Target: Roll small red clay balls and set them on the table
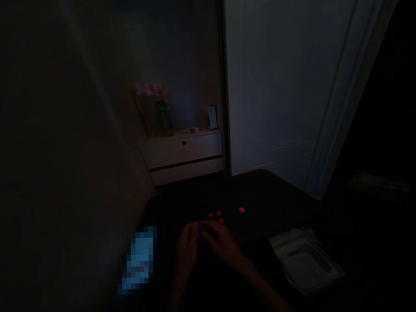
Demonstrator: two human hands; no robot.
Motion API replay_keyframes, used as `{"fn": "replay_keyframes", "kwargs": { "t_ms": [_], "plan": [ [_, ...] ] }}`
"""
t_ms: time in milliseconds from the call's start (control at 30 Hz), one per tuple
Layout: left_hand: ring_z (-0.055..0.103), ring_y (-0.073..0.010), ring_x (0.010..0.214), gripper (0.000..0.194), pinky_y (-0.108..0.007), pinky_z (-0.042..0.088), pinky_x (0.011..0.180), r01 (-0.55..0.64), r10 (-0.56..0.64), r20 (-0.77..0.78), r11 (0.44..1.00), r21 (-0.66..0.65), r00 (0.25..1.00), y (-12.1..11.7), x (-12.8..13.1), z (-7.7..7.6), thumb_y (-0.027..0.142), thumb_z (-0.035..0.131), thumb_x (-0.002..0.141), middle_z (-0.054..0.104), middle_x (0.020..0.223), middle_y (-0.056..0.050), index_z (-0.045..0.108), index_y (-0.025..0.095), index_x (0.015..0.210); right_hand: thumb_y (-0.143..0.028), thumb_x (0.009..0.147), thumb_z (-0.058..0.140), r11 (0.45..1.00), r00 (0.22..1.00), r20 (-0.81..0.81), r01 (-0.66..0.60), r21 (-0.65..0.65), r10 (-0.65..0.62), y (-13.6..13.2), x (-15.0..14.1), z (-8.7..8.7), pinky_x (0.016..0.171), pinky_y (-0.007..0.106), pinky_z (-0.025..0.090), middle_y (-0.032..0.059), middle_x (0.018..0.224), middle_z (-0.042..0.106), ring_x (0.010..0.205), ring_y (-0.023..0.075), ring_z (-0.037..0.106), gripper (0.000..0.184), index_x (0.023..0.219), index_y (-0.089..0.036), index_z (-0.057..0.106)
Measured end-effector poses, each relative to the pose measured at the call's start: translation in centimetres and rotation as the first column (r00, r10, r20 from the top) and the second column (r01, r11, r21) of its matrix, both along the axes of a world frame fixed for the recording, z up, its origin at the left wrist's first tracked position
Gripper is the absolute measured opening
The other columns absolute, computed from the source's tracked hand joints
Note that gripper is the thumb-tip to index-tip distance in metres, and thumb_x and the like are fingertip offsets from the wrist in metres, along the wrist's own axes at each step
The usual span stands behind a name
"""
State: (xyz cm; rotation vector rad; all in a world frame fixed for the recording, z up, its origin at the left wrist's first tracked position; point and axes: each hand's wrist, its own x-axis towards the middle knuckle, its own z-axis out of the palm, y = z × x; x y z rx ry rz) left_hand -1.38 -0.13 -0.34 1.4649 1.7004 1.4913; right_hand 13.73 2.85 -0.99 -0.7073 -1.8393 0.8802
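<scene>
In very dim light my left hand (187, 243) and my right hand (223, 245) meet over the near part of the dark table (260, 190). Their fingers close together around a small bluish-purple lump (201, 227), mostly hidden and too dark to name its kind. Just beyond my fingertips lie three small red balls (210, 215), (219, 213), (221, 221). Farther to the right rests a paler, pinkish-red ball (242, 210).
A glowing, pixelated screen (139, 260) is at the left. An opened whitish packet (305, 262) lies at the right. Behind the table stand a drawer cabinet (201, 149), with a green bottle-like item (163, 117) and a boxed item (212, 117) on top, and a white door (276, 86).
</scene>
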Motion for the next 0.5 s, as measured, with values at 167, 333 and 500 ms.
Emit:
{"fn": "replay_keyframes", "kwargs": {
  "t_ms": [167, 333, 500],
  "plan": [
    [0.069, -0.0245, 0.078, 0.056, -0.033, 0.053, 0.071, 0.121, -0.119, 0.035, 0.990, -0.076, 0.992, 0.00, 0.19, 0.01, 0.070, 0.054, 0.089, 0.075, 0.085, -0.008, 0.072, 0.017, 0.100, -0.033, 0.104, 0.056, 0.996, 0.996, -0.041, 0.084, -0.025, -0.085, 0.52, -0.01, -0.30, 0.111, 0.042, 0.048, 0.0099, 0.136, 0.071, 0.127, 0.0257, 0.065, 0.035, 0.135, -0.023, 0.066],
    [0.069, -0.0241, 0.086, 0.052, -0.033, 0.053, 0.079, 0.127, -0.128, -0.014, 0.991, -0.031, 0.992, -0.27, 0.08, -0.14, 0.067, 0.052, 0.092, 0.075, 0.092, -0.007, 0.071, 0.019, 0.096, -0.035, 0.106, 0.053, 1.000, 0.999, 0.039, 0.024, 0.007, -0.024, 0.41, 0.27, -0.37, 0.119, 0.047, 0.040, 0.0080, 0.146, 0.064, 0.140, 0.0268, 0.055, 0.040, 0.145, -0.027, 0.061],
    [0.066, -0.0222, 0.076, 0.058, -0.031, 0.051, 0.071, 0.123, -0.125, -0.053, 0.992, -0.039, 0.991, -0.52, 0.06, 0.10, 0.074, 0.049, 0.090, 0.072, 0.082, -0.005, 0.069, 0.020, 0.089, -0.038, 0.108, 0.049, 1.000, 0.998, 0.063, 0.007, 0.002, -0.007, 0.11, 0.40, -0.03, 0.118, 0.047, 0.041, 0.0088, 0.145, 0.065, 0.140, 0.0270, 0.055, 0.040, 0.145, -0.028, 0.061]
  ]
}}
